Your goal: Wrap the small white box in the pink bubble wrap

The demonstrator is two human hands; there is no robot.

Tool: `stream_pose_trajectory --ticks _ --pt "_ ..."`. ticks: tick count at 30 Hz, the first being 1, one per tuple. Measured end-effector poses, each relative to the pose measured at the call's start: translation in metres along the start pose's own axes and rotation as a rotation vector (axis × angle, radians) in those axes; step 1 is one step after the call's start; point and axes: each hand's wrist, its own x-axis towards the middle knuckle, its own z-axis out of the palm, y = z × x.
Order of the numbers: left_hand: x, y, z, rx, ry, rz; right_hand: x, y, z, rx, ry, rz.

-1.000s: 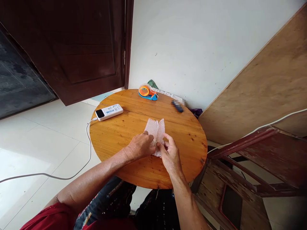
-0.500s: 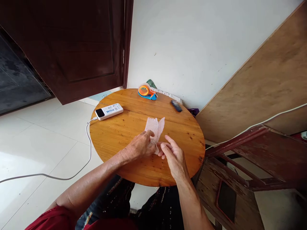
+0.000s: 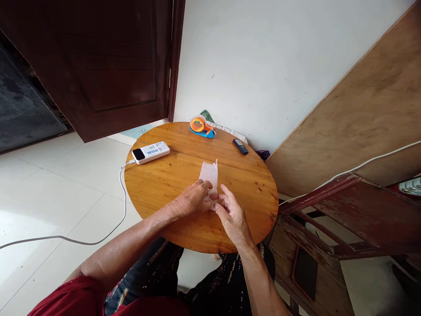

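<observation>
A small strip of whitish-pink, translucent bubble wrap [image 3: 209, 172] stands out from my hands over the round wooden table [image 3: 158, 188]. My left hand [image 3: 195, 197] is closed on its near left part, palm down. My right hand [image 3: 232, 219] meets the wrap's near right edge, thumb and middle fingers pinched in on it while the index finger points outward. The near end is crumpled between the two hands, and whether anything lies inside it is hidden.
A white power bank [image 3: 151, 152] with a cable [image 3: 123, 197] lies at the table's left. An orange and blue tape dispenser [image 3: 201, 127] stands at the back edge, with a dark small device [image 3: 240, 146] to its right. A wooden chair [image 3: 315, 254] is on the right.
The wrap's right flap, which stood out to the side, has folded in against the rest. My right hand has moved slightly left, closer to my left hand.
</observation>
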Motion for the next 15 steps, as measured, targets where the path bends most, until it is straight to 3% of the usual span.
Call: stream_pose_trajectory --ticks 4,7,11,15 --pt "0.002 -0.005 -0.003 -0.172 -0.017 0.001 0.0 -0.001 0.002 -0.231 0.015 -0.09" --pt "0.005 -0.009 -0.005 -0.325 -0.021 -0.042 -0.005 0.001 0.004 -0.475 0.065 -0.243" --pt "0.01 -0.007 -0.005 -0.28 0.061 -0.122 -0.016 0.002 0.003 -0.632 0.069 -0.462" --pt "0.012 -0.003 -0.005 -0.219 0.087 -0.129 -0.023 0.0 0.003 -0.759 0.053 -0.518"
